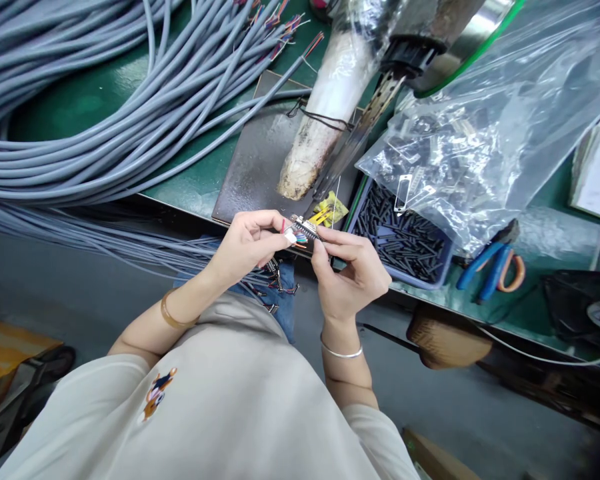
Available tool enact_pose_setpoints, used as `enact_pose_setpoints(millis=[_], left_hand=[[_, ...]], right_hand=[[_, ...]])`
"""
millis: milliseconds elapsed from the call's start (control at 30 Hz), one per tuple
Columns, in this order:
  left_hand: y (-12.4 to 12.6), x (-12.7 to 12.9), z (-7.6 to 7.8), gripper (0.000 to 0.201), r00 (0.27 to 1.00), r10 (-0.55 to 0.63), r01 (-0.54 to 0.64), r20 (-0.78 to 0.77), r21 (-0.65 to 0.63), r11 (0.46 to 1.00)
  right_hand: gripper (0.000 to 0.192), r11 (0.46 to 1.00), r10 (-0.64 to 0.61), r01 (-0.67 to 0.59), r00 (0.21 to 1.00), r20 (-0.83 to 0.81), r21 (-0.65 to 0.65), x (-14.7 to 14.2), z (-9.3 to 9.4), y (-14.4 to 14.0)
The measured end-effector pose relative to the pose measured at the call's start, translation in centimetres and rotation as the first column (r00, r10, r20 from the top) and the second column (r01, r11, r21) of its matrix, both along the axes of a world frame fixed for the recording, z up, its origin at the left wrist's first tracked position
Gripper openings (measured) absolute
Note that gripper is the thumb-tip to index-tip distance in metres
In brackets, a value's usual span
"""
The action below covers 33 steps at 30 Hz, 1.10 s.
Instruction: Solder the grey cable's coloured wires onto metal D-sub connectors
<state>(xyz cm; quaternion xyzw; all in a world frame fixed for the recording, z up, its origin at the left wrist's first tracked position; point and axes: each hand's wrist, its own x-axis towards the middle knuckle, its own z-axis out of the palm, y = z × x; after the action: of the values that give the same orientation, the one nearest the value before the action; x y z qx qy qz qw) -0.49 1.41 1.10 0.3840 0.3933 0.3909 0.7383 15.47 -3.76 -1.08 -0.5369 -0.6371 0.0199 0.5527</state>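
My left hand (253, 245) is closed in a pinch on thin coloured wires (300, 238) with stripped-back sheathing. A small white patch shows at its thumb tip. Between the thumb and index finger of my right hand (350, 267) is a multi-pin metal connector (307, 228). The wire ends lie against the connector's pin row; whether each one is joined cannot be made out. Just beyond my fingertips are a soldering iron tip and yellow sponge (336, 212) on a dark board (240, 177). Finished-looking connector ends (275, 272) hang near my lap, partly hidden by my left arm.
Grey cables (130, 157) cover the left of the green bench. A plastic-wrapped tube (325, 113) slants over the board. To the right are a blue bin (443, 273) of black sleeves, a clear bag (460, 153) of metal parts, and blue-handled pliers (490, 267).
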Motion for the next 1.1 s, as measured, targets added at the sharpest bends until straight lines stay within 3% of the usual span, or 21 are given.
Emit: enact_pose_setpoints(millis=[333,767,1000,1100], left_hand=[[0.1,0.5,0.2,0.021,0.996,0.077,-0.071,-0.053,0.117,0.991],[0.5,0.5,1.1,0.02,0.992,0.08,-0.065,-0.094,0.149,0.987],[0.5,0.2,0.6,0.023,0.997,0.017,-0.017,-0.074,0.0,1.0],[0.4,0.1,0.6,0.022,0.998,0.007,-0.01,-0.055,-0.048,0.999]], right_hand=[[0.017,0.999,0.013,-0.011,0.999,0.037,-0.035,-0.1,0.6,0.2],[0.018,0.996,0.031,-0.027,0.998,0.051,-0.081,0.0,1.8,0.5],[0.018,0.998,0.055,-0.048,0.978,0.203,-0.038,0.2,0.9,-0.4],[0.019,0.998,0.053,-0.049,0.994,0.096,-0.041,0.4,0.9,-0.8]])
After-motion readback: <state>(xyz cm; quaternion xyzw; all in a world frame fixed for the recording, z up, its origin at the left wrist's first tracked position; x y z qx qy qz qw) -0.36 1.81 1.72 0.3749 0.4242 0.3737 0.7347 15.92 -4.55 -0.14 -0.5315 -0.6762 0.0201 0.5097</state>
